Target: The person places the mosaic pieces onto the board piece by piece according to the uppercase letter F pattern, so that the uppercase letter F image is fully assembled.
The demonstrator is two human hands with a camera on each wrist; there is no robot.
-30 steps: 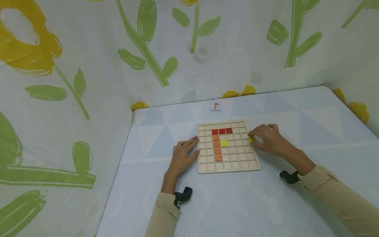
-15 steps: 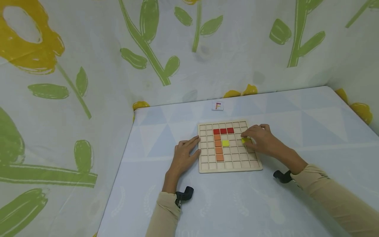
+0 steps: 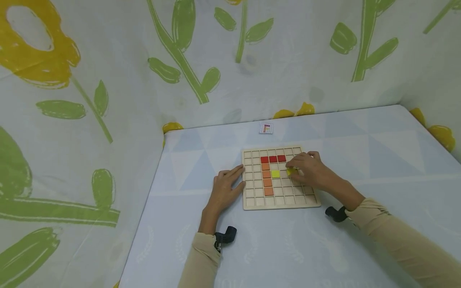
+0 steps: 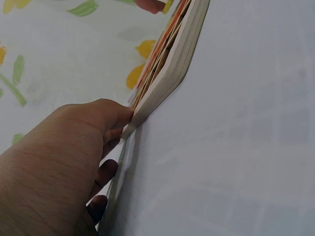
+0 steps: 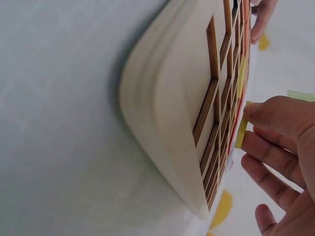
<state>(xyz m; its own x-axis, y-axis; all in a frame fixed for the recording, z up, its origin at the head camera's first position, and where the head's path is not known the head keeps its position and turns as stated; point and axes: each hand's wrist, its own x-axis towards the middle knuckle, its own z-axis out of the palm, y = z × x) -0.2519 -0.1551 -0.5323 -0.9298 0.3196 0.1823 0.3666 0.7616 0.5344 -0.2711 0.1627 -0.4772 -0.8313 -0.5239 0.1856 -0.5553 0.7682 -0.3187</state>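
A wooden grid board (image 3: pixel 281 202) lies flat on the table. Red square tiles (image 3: pixel 273 159) fill a short row near its top, and orange tiles (image 3: pixel 267 182) run down in a column from the row's left end. One yellow tile (image 3: pixel 275 174) sits in a cell right of that column. My right hand (image 3: pixel 310 170) pinches another yellow tile (image 5: pixel 242 130) between thumb and fingers, above the board's right half. At the board's left edge, my left hand (image 3: pixel 225 188) touches the side with fingertips and thumb, its fingers fairly straight.
Behind the board lies a small card (image 3: pixel 266 128) with a coloured grid pattern. The pale blue table (image 3: pixel 273 248) meets a flower-printed curtain (image 3: pixel 288 60) at its back and left edges. Each wrist wears a black camera mount (image 3: pixel 227 235).
My right hand has moved left with the yellow tile, from the board's right edge to over its cells. My left hand keeps its place at the board's left edge.
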